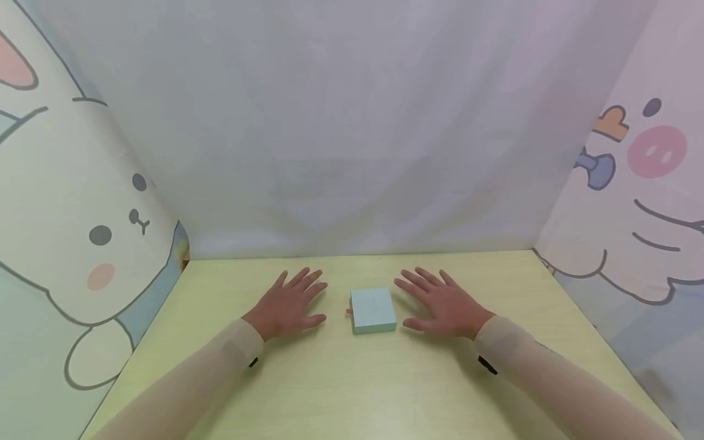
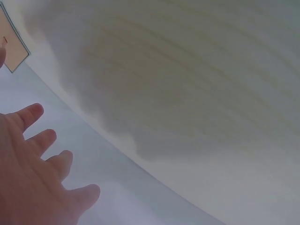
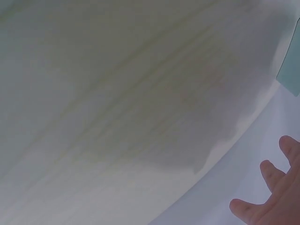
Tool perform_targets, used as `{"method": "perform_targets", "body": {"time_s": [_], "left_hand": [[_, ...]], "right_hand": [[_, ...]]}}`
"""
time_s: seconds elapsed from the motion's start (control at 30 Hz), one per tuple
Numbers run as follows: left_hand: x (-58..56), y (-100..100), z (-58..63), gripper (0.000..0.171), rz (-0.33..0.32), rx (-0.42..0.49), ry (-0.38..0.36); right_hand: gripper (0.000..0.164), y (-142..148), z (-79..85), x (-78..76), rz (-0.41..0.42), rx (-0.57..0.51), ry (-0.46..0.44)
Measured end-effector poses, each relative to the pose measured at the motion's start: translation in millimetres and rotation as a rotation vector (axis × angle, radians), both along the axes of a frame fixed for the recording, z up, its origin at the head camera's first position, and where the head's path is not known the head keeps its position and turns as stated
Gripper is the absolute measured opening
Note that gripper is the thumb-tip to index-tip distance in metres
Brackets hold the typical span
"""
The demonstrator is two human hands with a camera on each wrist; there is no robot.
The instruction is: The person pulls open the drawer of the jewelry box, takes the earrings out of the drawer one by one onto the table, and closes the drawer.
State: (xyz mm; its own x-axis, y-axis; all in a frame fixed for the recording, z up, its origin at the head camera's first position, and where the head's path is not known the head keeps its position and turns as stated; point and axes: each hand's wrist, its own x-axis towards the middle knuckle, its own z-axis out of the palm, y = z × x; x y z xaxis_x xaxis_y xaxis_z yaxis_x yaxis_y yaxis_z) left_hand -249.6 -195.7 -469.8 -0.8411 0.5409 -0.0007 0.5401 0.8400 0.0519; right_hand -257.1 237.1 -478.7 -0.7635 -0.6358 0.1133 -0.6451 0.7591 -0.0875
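A small flat box [image 1: 373,307] with a pale blue top lies on the table between the two hands, with a little orange tab [image 1: 349,311] sticking out on its left. To the left of it is my left hand [image 1: 286,307], fingers spread and holding nothing. My right hand [image 1: 444,307] mirrors it on the other side, its fingers straight and apart from the box. In the left wrist view, a peach-coloured side of the box [image 2: 15,44] shows at the upper left. The right wrist view catches a teal side [image 3: 291,68] at its right edge.
The pale wood-look table [image 1: 308,391] ends at a grey-white curtain [image 1: 352,153] behind. Cartoon-printed panels, a rabbit [image 1: 71,201] on the left and a pig [image 1: 660,201] on the right, wall in both sides.
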Motion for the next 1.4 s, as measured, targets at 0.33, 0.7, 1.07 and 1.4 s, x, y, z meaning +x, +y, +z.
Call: {"method": "perform_targets", "body": {"time_s": [0.33,0.7,1.07,1.4], "left_hand": [[0.9,6.7,-0.9,0.074,-0.008,0.000,-0.019],[3.2,13.3,1.1,0.070,-0.018,-0.020,-0.041],[6.6,16.6,-3.6,0.062,-0.041,-0.016,-0.031],[9.8,26.0,-3.0,0.059,-0.048,-0.007,-0.038]], "right_hand": [[0.096,-15.5,1.4,2.2,0.012,0.001,-0.026],[0.094,-34.4,4.7,6.1,0.062,-0.012,-0.040],[0.090,-43.0,-4.0,5.9,0.088,0.010,-0.053],[0.081,-49.8,0.5,6.3,0.065,0.015,-0.089]]}}
